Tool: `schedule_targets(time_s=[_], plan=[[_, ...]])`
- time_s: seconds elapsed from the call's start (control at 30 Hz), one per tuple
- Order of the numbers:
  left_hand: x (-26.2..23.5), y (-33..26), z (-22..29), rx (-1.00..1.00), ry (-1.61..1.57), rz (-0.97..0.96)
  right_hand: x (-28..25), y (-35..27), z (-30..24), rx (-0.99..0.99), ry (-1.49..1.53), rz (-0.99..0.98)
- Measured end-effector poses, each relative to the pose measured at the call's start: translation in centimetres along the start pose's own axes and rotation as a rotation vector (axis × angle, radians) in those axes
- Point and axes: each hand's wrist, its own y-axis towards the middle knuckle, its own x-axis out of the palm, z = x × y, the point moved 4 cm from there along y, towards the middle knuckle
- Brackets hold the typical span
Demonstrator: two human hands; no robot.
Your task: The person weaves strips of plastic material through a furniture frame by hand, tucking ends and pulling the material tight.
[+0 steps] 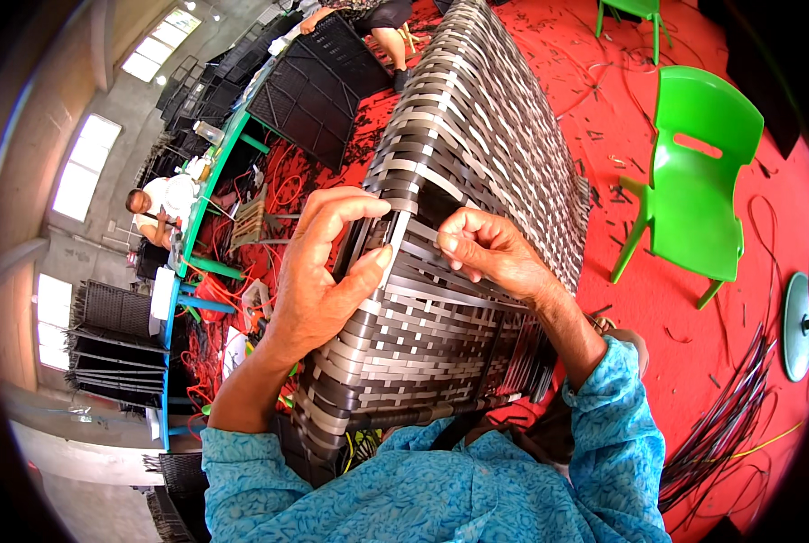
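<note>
In front of me stands a woven furniture piece [477, 118] of flat black, brown and pale grey plastic strips over a frame. Its upper corner, where a dark gap shows in the weave, lies between my hands. My left hand [318, 271] is open at the left of this corner, thumb and forefinger spread, their tips at the edge post. To the right of the gap, my right hand [495, 253] is closed in a pinch on a flat grey strip [420, 237] that runs toward the corner. The strip's end is hidden by the fingers.
A green plastic chair [703, 190] stands on the red floor covering [612, 317] to the right. Loose dark strips [726, 425] lie below it. Along the left runs a green-edged table [207, 195], with a person [155, 213] beyond. Another person's leg [391, 50] shows at the top.
</note>
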Motion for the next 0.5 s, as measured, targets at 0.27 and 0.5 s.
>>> schedule_targets(time_s=[0.27, 0.5], plan=[[-0.1, -0.5, -0.5, -0.023, -0.142, 0.163, 0.3, 1.1, 1.7, -0.015, 0.023, 0.064], [-0.5, -0.9, -1.0, -0.073, -0.142, 0.077, 0.1, 1.2, 1.6, 0.005, 0.085, 0.052]])
